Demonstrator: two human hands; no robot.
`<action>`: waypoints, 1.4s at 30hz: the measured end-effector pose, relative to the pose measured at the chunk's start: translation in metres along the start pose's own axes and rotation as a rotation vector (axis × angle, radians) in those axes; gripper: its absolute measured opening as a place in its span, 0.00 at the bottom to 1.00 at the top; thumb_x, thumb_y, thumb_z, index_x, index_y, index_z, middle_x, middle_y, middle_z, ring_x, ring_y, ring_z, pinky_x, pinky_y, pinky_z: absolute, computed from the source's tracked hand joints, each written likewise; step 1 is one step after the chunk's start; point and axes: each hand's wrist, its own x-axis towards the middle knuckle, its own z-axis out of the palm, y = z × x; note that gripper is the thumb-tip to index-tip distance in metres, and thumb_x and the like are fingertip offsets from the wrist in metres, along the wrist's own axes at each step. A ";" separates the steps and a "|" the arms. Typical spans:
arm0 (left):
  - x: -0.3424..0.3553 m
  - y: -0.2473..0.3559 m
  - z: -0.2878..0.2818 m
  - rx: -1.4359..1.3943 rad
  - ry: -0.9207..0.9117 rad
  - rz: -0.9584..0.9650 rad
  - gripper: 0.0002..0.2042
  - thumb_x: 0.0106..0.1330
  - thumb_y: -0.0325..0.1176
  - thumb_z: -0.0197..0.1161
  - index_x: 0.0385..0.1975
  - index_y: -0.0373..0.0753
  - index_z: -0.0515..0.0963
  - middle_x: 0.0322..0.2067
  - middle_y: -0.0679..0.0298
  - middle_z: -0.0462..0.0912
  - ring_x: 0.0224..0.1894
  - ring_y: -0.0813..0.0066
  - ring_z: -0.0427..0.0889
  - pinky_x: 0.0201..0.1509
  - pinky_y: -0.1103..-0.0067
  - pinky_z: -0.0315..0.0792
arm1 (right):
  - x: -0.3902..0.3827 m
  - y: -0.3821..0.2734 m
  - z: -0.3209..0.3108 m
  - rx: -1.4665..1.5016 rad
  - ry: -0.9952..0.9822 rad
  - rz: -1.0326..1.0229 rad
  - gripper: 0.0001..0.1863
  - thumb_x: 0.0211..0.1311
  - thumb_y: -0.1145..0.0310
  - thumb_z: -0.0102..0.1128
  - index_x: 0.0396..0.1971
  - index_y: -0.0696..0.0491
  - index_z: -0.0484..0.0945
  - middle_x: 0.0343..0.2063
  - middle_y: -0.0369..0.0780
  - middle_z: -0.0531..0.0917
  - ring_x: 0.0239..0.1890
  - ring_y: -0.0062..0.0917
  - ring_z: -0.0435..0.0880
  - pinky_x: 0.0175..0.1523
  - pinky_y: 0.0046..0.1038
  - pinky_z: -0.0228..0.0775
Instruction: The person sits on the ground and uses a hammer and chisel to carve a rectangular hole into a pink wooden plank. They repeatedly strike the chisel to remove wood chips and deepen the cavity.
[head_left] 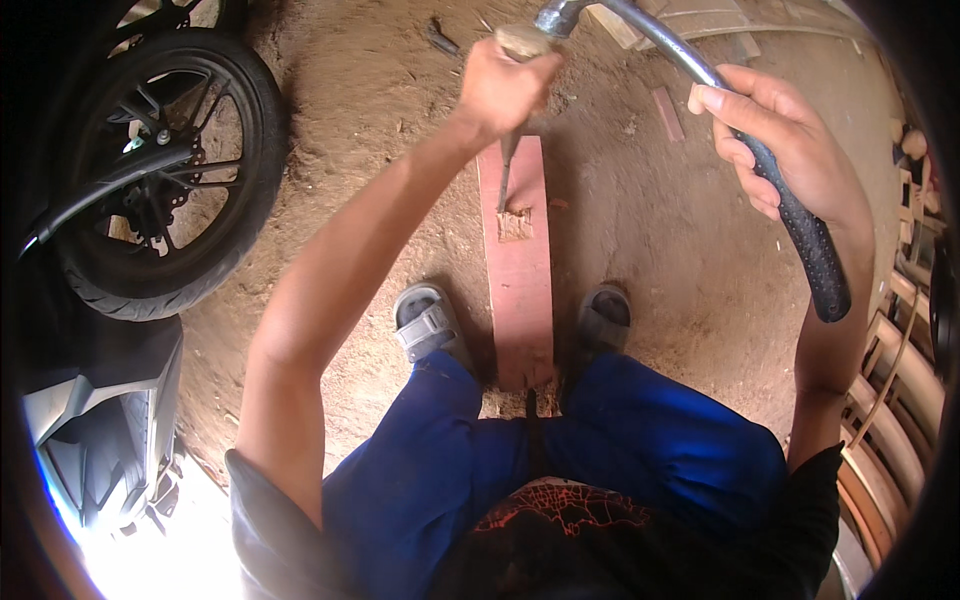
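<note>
My left hand (pixel 503 92) is wrapped round the handle of a chisel (pixel 508 165), held upright with its tip in a rough, squarish notch (pixel 515 225). That notch is cut into a reddish wooden board (pixel 522 310), lying lengthwise between my feet. In my right hand (pixel 785 140) is a hammer (pixel 690 60) with a metal shaft and a black dotted grip. The hammer's head reaches to the top of the chisel handle; whether the two touch I cannot tell.
A motorcycle wheel (pixel 175 175) with a black tyre stands at the left, with grey-white bodywork (pixel 100 440) nearer me. Curved wooden pieces (pixel 885 440) are stacked along the right edge. A small wood offcut (pixel 668 113) lies on the dirt floor (pixel 370 130). My sandalled feet flank the board.
</note>
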 end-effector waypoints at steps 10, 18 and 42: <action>0.018 -0.030 -0.069 -0.517 0.336 -0.259 0.04 0.68 0.26 0.58 0.32 0.37 0.72 0.17 0.70 0.65 0.18 0.81 0.62 0.21 0.79 0.61 | 0.001 0.114 0.012 -0.052 -0.019 0.327 0.11 0.74 0.61 0.50 0.35 0.54 0.70 0.17 0.28 0.70 0.12 0.11 0.68 0.14 0.18 0.62; 0.016 -0.024 -0.108 -0.516 0.239 -0.124 0.07 0.71 0.32 0.56 0.31 0.40 0.68 0.23 0.69 0.62 0.22 0.80 0.59 0.28 0.76 0.59 | -0.028 0.174 0.041 0.012 -0.161 0.516 0.11 0.74 0.63 0.51 0.33 0.54 0.70 0.19 0.30 0.71 0.14 0.14 0.70 0.17 0.21 0.63; 0.014 -0.019 -0.032 -0.456 0.129 -0.057 0.09 0.68 0.28 0.56 0.26 0.43 0.66 0.14 0.68 0.64 0.12 0.78 0.60 0.15 0.78 0.56 | -0.023 0.208 0.082 -0.080 -0.261 0.440 0.14 0.72 0.63 0.53 0.28 0.56 0.69 0.18 0.33 0.72 0.15 0.17 0.73 0.17 0.24 0.65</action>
